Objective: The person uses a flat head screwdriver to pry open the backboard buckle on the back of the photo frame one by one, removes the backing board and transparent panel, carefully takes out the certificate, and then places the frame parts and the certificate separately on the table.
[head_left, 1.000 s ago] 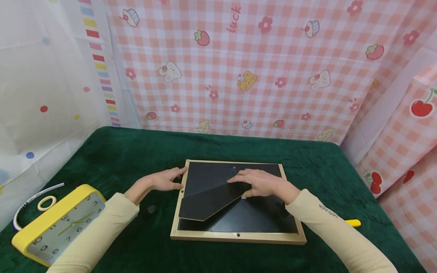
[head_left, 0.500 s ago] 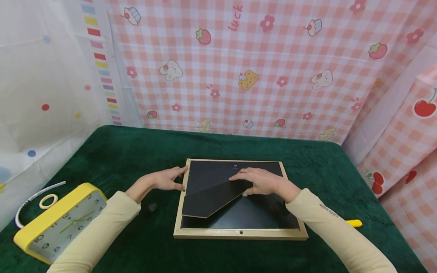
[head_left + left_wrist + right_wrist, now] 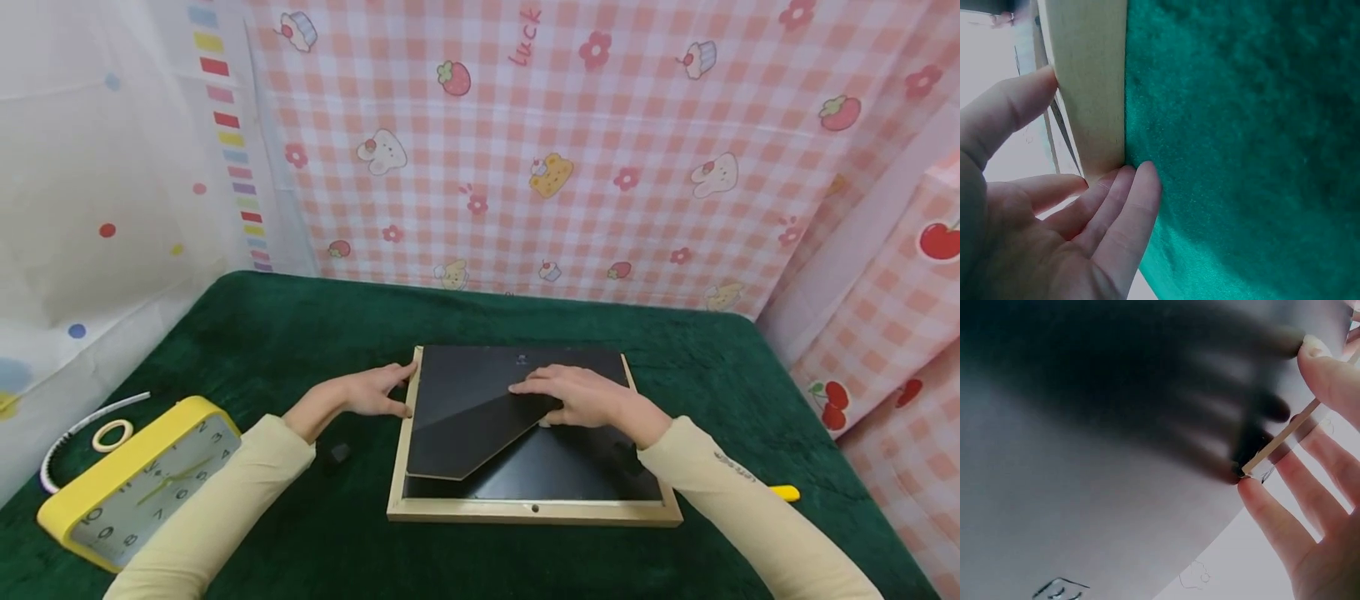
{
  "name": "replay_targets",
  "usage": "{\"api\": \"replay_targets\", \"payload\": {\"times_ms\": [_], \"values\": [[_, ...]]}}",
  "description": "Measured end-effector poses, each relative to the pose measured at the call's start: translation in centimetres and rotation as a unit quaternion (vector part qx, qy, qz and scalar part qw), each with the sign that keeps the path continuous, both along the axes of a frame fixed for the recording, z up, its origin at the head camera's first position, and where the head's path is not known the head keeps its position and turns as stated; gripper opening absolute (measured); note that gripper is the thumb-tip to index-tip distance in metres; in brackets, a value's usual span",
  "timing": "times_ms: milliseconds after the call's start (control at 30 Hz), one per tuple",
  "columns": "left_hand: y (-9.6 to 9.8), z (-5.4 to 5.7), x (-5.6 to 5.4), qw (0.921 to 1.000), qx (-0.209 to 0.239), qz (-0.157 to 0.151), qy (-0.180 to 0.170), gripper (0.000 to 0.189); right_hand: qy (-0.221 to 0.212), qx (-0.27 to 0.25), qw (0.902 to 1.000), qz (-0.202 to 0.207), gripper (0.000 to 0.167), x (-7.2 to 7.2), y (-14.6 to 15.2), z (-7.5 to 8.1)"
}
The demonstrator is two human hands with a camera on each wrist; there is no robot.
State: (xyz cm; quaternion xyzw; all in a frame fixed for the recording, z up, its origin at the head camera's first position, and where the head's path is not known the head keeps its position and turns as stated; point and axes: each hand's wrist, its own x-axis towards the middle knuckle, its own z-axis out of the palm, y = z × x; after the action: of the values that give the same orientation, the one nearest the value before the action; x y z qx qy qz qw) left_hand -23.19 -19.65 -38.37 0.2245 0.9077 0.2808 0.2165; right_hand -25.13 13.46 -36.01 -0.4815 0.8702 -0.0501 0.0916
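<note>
A pale wooden picture frame [image 3: 498, 514] lies face down on the green cloth. Its glossy black backing board [image 3: 465, 375] carries a folding stand flap [image 3: 465, 442] with a slanted edge. My right hand [image 3: 588, 398] pinches the flap's edge, thumb on the near side, fingers over the top; in the right wrist view the hand's dark reflection shows on the shiny board. My left hand [image 3: 371, 392] rests at the frame's left rim, fingers spread and fairly straight. In the left wrist view its thumb touches the wooden side [image 3: 1088, 87] and the other fingertips meet the corner. The board overlaps the far rim.
A yellow clock [image 3: 142, 492] lies tilted at the left. Behind it are a pale ring [image 3: 112, 436] and a curved white tube with dark coils [image 3: 63, 442]. A small black object [image 3: 340, 452] lies near the left hand. A yellow handle [image 3: 784, 493] shows beside the right sleeve.
The backing board has risen with the right hand, and now covers the far rim that showed before. The left hand keeps its place at the left rim.
</note>
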Motion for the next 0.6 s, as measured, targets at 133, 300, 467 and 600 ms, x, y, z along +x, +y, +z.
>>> {"api": "replay_targets", "payload": {"times_ms": [133,300,467,600], "values": [[0.1,0.2,-0.1,0.9999,-0.009,-0.010,0.003,0.082,0.001,-0.009,1.0000,0.004,0.056,-0.1,0.1,0.0],[0.1,0.3,-0.2,0.9998,-0.016,-0.014,0.004,0.081,-0.005,-0.018,0.9997,0.013,0.056,-0.8,0.1,-0.5],[0.1,0.3,-0.1,0.9999,-0.015,-0.005,0.005,0.082,-0.018,-0.031,0.9992,0.018,0.056,-1.3,0.2,-0.5],[0.1,0.2,0.0,0.9999,-0.014,0.002,0.006,0.082,-0.028,-0.025,0.9991,0.017,0.056,-1.4,0.1,-0.1]]}}
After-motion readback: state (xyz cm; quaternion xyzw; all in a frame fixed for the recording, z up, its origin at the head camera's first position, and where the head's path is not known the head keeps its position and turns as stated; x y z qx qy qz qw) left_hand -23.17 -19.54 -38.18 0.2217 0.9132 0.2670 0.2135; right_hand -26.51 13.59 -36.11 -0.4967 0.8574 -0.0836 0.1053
